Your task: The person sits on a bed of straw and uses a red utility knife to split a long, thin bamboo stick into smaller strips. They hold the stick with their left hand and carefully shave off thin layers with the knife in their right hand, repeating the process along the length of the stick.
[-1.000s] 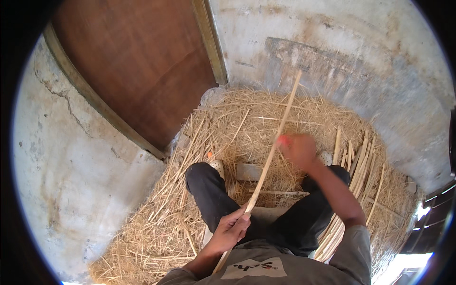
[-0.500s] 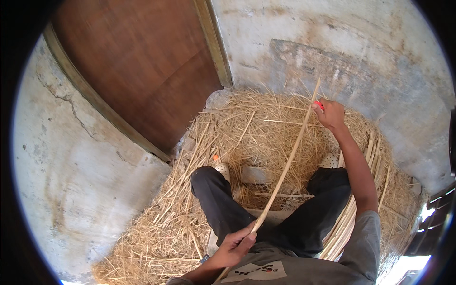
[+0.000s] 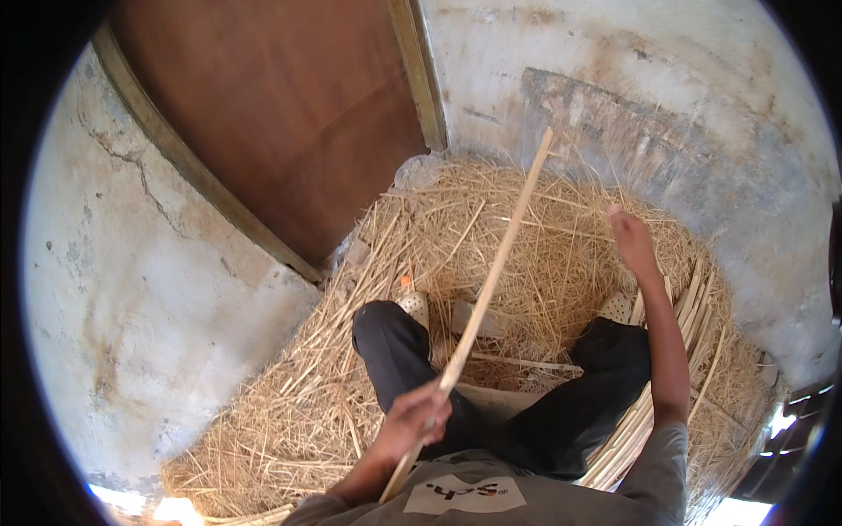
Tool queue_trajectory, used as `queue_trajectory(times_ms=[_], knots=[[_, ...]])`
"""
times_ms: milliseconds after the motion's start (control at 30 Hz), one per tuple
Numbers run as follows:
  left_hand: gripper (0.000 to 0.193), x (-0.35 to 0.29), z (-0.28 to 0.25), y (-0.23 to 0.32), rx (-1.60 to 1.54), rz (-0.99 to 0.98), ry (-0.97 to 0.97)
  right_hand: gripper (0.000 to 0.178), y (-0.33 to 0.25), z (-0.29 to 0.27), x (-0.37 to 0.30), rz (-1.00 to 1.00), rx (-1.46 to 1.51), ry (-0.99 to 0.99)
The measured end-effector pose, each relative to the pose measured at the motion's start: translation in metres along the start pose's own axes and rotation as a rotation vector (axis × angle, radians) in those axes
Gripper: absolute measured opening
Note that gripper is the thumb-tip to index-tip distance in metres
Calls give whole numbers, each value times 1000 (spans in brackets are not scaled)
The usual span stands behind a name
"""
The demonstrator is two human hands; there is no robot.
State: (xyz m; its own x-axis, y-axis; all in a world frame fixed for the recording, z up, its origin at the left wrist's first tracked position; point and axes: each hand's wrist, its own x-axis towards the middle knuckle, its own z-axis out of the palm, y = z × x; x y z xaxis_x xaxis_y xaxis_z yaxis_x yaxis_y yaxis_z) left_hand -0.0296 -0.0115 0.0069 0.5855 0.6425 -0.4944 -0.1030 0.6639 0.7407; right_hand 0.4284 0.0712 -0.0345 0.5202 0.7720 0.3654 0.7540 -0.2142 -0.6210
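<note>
Left grip (image 3: 416, 419) round strip (image 3: 488, 285), shavings (image 3: 553, 263), 2 shoes (image 3: 414, 307)

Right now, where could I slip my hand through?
Maybe between the long pale strip and the right hand, above the straw. It's crowded beside the right leg, where sticks lie bunched, and where the left hand grips the strip.

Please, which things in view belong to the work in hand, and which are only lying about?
In use:
long pale stick, in the left hand
right hand, apart from the stick, contents unclear

Apparently lying about:
straw-like scraps
pale strips at right
grey block
small orange object
</note>
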Motion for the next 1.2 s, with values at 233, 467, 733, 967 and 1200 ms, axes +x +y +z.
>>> queue_trajectory(times_ms=[233,467,733,967,1200], knots=[[41,42,28,19,37,83,-82,51,-133,3,-106,-664,-148,-366],[45,37,36,11,166,120,-105,60,-116,17,-86,-456,-173,-229],[47,32,37,16,426,236,-42,53,-118,32,-98,-566,-150,-139],[47,25,33,20,668,401,-9,55,-130,30,-95,-633,-124,-127],[38,25,21,9,773,571,7,57,-147,30,-118,-727,-26,-190]])
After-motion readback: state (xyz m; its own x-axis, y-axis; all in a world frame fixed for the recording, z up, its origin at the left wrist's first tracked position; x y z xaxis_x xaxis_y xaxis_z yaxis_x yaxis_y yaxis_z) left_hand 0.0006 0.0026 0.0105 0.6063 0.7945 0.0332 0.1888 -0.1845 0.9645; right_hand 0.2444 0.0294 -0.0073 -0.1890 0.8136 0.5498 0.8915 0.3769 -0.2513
